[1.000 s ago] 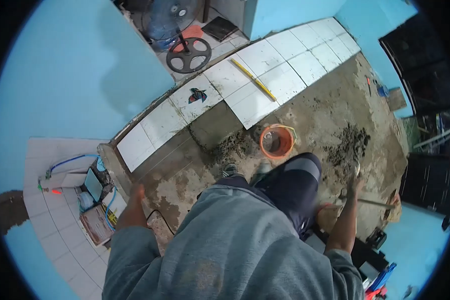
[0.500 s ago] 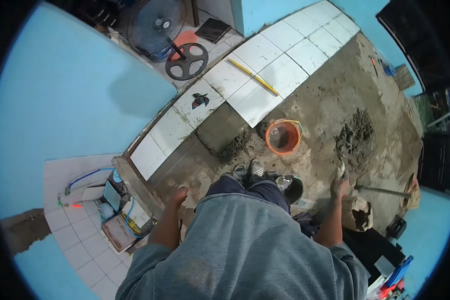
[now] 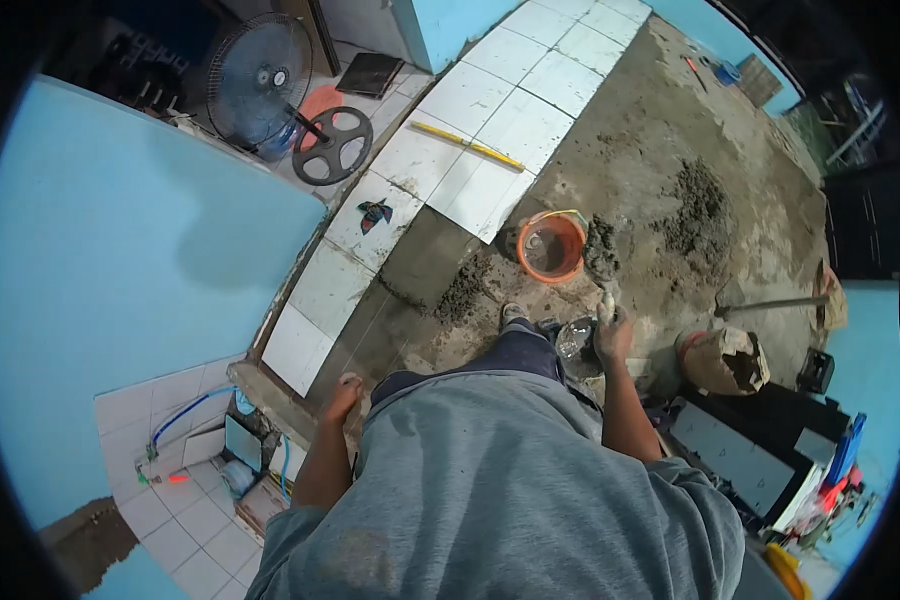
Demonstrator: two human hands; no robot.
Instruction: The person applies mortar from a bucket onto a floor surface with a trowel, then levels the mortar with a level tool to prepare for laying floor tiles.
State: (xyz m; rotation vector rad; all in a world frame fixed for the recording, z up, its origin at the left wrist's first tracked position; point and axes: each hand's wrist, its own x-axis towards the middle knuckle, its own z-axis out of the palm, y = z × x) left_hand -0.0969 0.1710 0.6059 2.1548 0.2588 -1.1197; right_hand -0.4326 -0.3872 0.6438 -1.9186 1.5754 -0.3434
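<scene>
My right hand (image 3: 613,333) is closed around the handle of a trowel (image 3: 607,303). A lump of wet grey mortar (image 3: 601,248) covers its blade, just right of an orange bucket (image 3: 573,242). Close to that hand, a dark container (image 3: 576,343) with shiny contents stands by my feet. On the other side, my left hand (image 3: 344,396) hangs low with its fingers curled and nothing visible in them. Ahead of it lies a smooth mortar bed (image 3: 425,258) beside white floor tiles (image 3: 310,298), with loose mortar (image 3: 463,288) along its edge.
A mortar heap (image 3: 697,205) lies on the rough floor to the right. Behind it are a long-handled tool (image 3: 770,306) and a paper sack (image 3: 715,365). A yellow level (image 3: 467,147) and a patterned cloth (image 3: 375,215) rest on the tiles. A fan (image 3: 260,80) stands beyond.
My right hand has moved left from near the mortar heap to beside the orange bucket, bringing mortar on the trowel. The view has shifted, and my left hand stays low at my side.
</scene>
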